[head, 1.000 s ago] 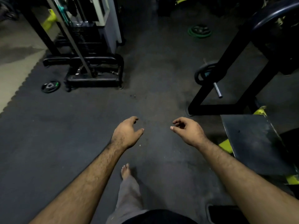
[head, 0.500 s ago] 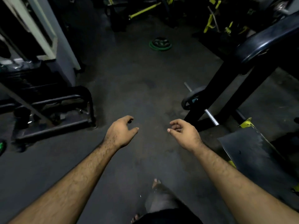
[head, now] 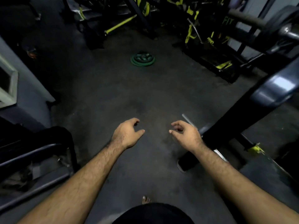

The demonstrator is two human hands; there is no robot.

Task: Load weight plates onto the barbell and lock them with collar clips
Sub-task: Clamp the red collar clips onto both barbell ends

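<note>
My left hand (head: 127,135) and right hand (head: 186,135) reach out side by side over the dark gym floor (head: 113,94), fingers loosely curled, holding nothing. A stack of green weight plates (head: 142,59) lies well ahead of both hands. Just beside my right hand, a steel barbell (head: 188,121) passes behind a black rack post (head: 229,125).

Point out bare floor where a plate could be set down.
Bare dark rubber floor lies between the green-rimmed plate stack and both empty hands, left hand, right hand. Crowded right: black bench frame, steel bar.
</note>
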